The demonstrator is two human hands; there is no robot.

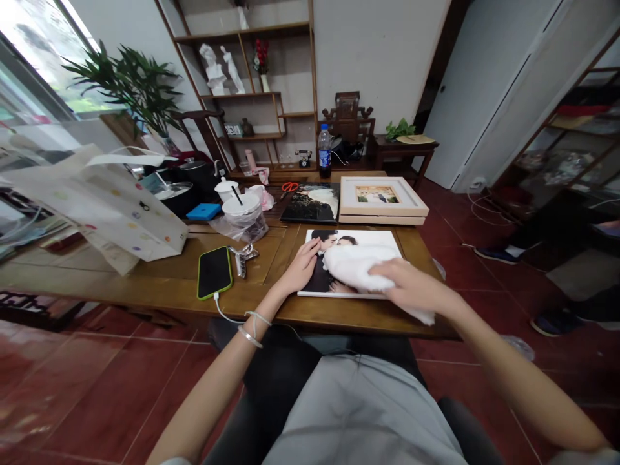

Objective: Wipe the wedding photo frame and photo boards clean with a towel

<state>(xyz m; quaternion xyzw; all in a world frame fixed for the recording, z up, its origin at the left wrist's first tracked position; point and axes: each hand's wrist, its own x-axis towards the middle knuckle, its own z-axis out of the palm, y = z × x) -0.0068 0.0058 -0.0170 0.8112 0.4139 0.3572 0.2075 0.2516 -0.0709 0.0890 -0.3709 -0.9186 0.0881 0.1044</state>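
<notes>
Where the right hand point(411, 284) closes its grip on a bunched white cloth point(356, 265), the cloth's long axis runs obliquely—up and leftward from a loose end below that hand to the middle of a photo panel point(371, 237). The panel lies flat on the wooden surface point(271, 265), directly before the person and chiefly to the left of the right grip; its longer side appears to run left to right, though foreshortening leaves this uncertain. The left hand point(303, 266), grasping nothing and with fingers extended, rests on the panel's left part, so that the two hands flank the cloth-covered middle. Beyond the far edge—apart from both hands—lie a dark picture panel point(312, 203) and, to its right, a pale frame point(411, 200); a bottle point(324, 152) stands behind the former.
</notes>
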